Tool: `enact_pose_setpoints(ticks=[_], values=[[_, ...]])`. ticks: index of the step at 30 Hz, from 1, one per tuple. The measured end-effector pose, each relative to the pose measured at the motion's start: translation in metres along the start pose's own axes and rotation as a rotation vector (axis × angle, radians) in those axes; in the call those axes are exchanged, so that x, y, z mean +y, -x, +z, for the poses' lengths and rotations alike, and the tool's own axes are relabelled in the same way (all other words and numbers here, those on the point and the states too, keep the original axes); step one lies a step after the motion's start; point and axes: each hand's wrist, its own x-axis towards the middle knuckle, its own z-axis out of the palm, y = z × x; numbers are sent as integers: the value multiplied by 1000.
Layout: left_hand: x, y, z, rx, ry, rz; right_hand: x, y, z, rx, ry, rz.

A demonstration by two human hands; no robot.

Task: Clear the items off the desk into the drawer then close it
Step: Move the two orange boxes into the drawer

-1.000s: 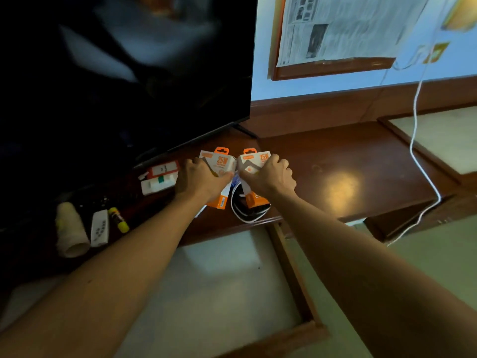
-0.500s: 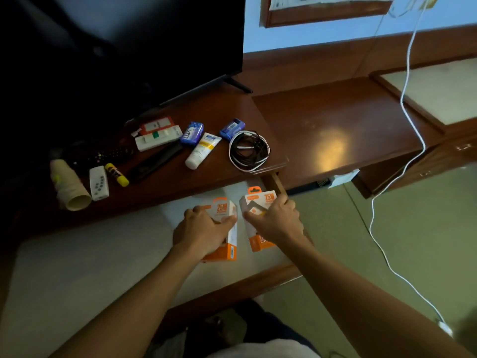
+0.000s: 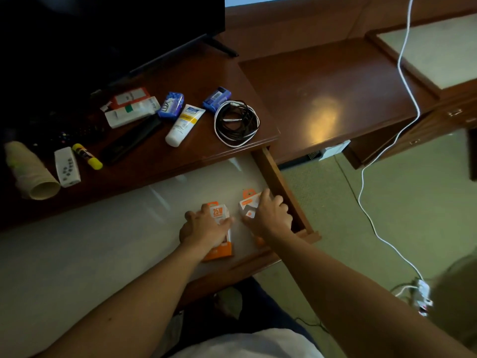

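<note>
While each grip pinches a glossy orange-and-white carton (image 3: 219,228), both hover inside the smooth pale drawer (image 3: 103,241).

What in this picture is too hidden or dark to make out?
Head view:
- Right orange box: print covered by the right hand.
- Left orange box: middle hidden under the left hand.
- Dark remote: buttons lost in shadow.
- Drawer: left end cut off.

Two orange-and-white boxes (image 3: 219,228) lie flat side by side in the open drawer's (image 3: 280,182) front right corner.
</note>
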Motion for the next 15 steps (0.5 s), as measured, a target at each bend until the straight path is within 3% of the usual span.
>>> enact_pose_setpoints(ticks=[10,15], values=[[-19,-10,14,-84,220,68,14,-5,-3,-11,223,-127],[-20,-12,21,-169,296,116,20,-2,-6,-9,217,-160]])
